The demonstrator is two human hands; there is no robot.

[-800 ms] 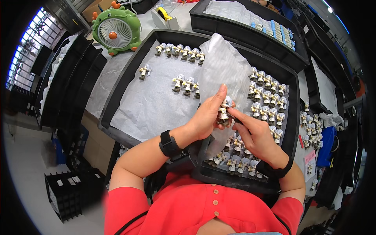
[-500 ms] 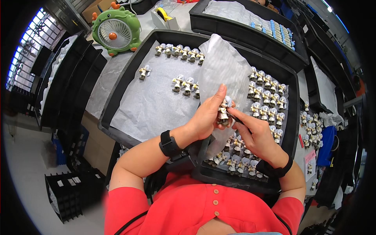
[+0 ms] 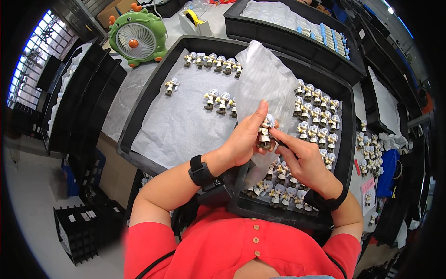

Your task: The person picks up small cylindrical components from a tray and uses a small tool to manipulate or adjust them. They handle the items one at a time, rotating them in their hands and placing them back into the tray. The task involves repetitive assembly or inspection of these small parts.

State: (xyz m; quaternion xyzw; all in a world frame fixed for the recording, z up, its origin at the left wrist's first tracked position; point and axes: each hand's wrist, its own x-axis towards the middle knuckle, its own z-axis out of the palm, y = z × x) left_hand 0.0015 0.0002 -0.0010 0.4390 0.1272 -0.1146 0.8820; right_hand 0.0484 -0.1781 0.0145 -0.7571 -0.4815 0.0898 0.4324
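Observation:
My left hand (image 3: 242, 142) is closed around a small figurine (image 3: 265, 134) with pale hair, a white outfit and dark boots, held upright over the tray. My right hand (image 3: 304, 160) pinches a thin dark tool (image 3: 280, 142), its tip against the figurine's side; its exact kind is hard to make out. Below both hands lies a large black tray (image 3: 139, 104) lined with white sheets. Similar figurines (image 3: 316, 116) stand in rows at its right, and a few more (image 3: 216, 100) lie at its left. A raised paper sheet (image 3: 265, 74) rises behind my hands.
A green fan (image 3: 135, 39) and a yellow-and-white tape dispenser (image 3: 197, 23) stand beyond the tray. Another black tray (image 3: 288, 35) holds blue-and-white pieces at the back. Stacked trays (image 3: 81, 88) are on the left. Loose figurines (image 3: 369, 151) and a blue bin (image 3: 388, 172) are at right.
Almost nothing differs. My right hand and the dark tool have shifted very slightly at the figurine's side, while my left hand keeps its grip.

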